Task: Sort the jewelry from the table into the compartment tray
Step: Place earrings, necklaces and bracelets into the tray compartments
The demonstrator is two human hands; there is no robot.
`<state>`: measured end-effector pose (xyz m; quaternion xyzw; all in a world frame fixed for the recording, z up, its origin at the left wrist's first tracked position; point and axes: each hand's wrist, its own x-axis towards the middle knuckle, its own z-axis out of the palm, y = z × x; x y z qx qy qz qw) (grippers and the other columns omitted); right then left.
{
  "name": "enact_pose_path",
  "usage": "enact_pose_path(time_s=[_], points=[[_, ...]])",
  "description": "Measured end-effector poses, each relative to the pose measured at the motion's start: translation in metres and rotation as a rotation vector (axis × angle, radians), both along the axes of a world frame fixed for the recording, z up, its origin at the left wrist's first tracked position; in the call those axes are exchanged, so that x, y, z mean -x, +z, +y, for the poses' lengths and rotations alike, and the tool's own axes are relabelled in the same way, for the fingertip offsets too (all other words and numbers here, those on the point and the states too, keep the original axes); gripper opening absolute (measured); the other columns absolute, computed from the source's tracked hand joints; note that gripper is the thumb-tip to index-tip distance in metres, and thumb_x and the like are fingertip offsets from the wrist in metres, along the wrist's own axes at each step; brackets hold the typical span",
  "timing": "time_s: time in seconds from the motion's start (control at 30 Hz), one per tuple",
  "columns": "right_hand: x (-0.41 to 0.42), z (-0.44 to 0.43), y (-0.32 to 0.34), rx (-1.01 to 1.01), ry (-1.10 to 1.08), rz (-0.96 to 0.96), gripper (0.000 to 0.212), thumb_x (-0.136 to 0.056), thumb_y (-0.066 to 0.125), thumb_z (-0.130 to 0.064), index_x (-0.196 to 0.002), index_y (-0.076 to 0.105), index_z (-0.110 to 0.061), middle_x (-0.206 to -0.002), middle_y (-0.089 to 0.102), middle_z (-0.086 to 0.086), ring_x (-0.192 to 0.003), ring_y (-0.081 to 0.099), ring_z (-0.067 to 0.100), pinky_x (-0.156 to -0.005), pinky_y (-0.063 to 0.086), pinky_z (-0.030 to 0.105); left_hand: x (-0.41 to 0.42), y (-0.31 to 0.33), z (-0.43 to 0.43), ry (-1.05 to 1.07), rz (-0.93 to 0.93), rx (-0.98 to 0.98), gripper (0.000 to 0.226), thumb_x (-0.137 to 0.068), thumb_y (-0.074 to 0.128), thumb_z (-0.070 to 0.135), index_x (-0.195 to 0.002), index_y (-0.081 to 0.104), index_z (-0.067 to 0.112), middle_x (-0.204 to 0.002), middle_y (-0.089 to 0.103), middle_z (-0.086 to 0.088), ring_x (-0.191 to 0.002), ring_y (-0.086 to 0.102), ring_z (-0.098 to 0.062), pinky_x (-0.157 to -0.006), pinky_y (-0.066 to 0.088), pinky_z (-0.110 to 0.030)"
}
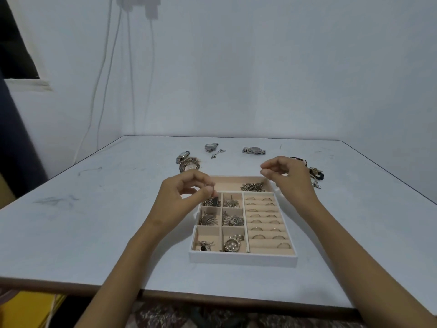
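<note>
A white compartment tray with a beige lining sits mid-table. Its right section holds rows of rings, its small left compartments hold earrings and brooches, and its long back compartment holds a chain. My left hand hovers over the back-left small compartment and pinches a small dark earring between thumb and fingertips. My right hand hangs above the tray's back right corner, its fingers loosely curled with nothing in them.
Behind the tray lie three watches, a heap of bracelets and a small charm. Dark corded jewelry lies right of the tray, partly behind my right hand. A wall stands just past the table's far edge.
</note>
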<state>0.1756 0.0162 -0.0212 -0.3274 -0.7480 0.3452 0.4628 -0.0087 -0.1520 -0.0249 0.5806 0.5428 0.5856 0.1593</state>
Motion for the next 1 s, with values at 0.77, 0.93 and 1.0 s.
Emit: enact_pose_path(time_s=[0.77,0.93,1.0], points=[[0.001,-0.017,0.004,-0.052,0.05,-0.084,0.009,-0.082,0.071,-0.01,-0.084,0.071,-0.018,-0.08,0.069,-0.01,-0.078,0.06,0.007,-0.067,0.043,0.012,-0.001,-0.014,-0.022,-0.226,0.035,0.248,0.013,-0.067,0.068,0.018,-0.067,0.072,0.006,-0.099,0.066,0.001,-0.104,0.056,-0.022,-0.082,0.049,-0.033],[0.001,-0.018,0.004,-0.062,0.052,-0.09,0.008,-0.082,0.071,-0.01,-0.084,0.072,-0.018,-0.077,0.068,-0.011,-0.077,0.059,0.006,-0.064,0.041,0.005,-0.001,-0.013,-0.022,-0.155,0.144,0.291,0.013,-0.064,0.069,0.021,-0.065,0.075,0.011,-0.103,0.067,0.007,-0.112,0.052,-0.011,-0.094,0.043,-0.036],[0.001,-0.018,0.004,-0.066,0.052,-0.097,0.008,-0.082,0.071,-0.01,-0.084,0.072,-0.018,-0.077,0.068,-0.011,-0.078,0.06,0.007,-0.067,0.042,0.01,0.0,-0.014,-0.022,-0.147,0.189,0.298,0.011,-0.064,0.072,0.024,-0.067,0.077,0.015,-0.105,0.066,0.01,-0.114,0.051,-0.008,-0.098,0.04,-0.038]])
